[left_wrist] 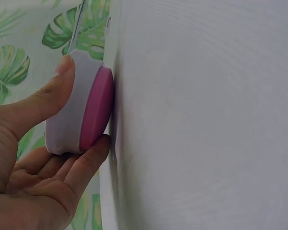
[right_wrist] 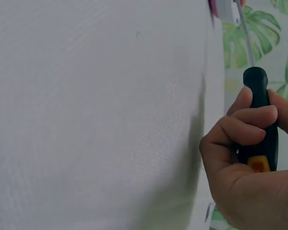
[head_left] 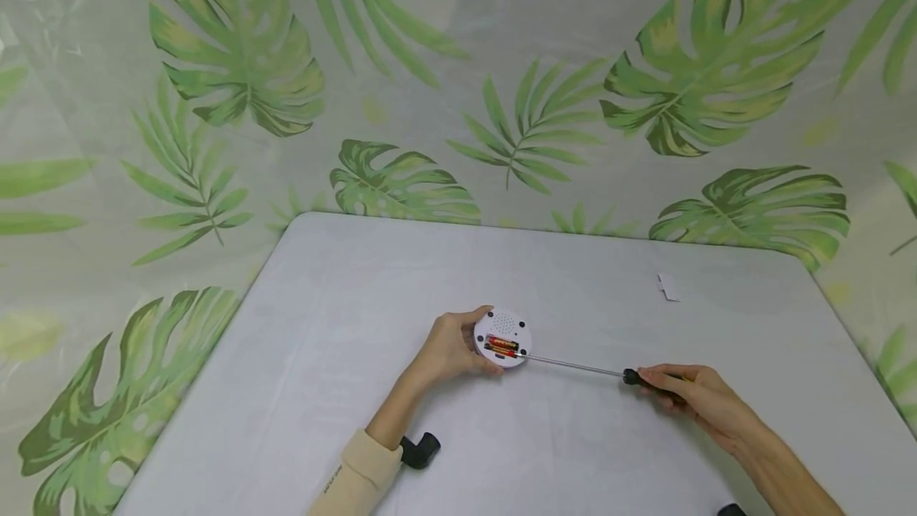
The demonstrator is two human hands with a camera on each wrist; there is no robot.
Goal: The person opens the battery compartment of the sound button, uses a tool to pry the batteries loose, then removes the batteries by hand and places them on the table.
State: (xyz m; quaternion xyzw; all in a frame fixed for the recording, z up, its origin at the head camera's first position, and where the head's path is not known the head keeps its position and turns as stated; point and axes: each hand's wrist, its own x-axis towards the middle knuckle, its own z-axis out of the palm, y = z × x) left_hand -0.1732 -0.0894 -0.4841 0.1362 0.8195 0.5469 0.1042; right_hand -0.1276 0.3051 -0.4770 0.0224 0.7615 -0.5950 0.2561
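Left side: the round white device (head_left: 505,325) is on the desk (head_left: 351,293), back face up, with its pink part (left_wrist: 98,110) toward the surface. Two red batteries (head_left: 502,346) sit in its open compartment. Expect a light, stiff plastic body; treat the smooth shell as slightly slippery and the battery contacts as fragile. Take hold at opposite points of the rim, keeping clear of the compartment. Your left hand (head_left: 447,345) is spread to about the width of the device and pinches it by the rim: the thumb bears on the near edge, another finger on the far edge, and a fingertip lies by the pink part.

Centre to right: the screwdriver (head_left: 602,371) spans the gap between your hands, its tip at the right end of the lower battery. You cannot confirm firm contact from these views. Expect a rigid metal shaft and a moderate weight toward the handle (right_wrist: 256,76); take hold there, never on the shaft. A small white piece (head_left: 669,287) lies beyond the handle on the desk; expect it to be light. Your right hand (head_left: 709,400) is closed around the handle, with its fingers wrapped about the grip.
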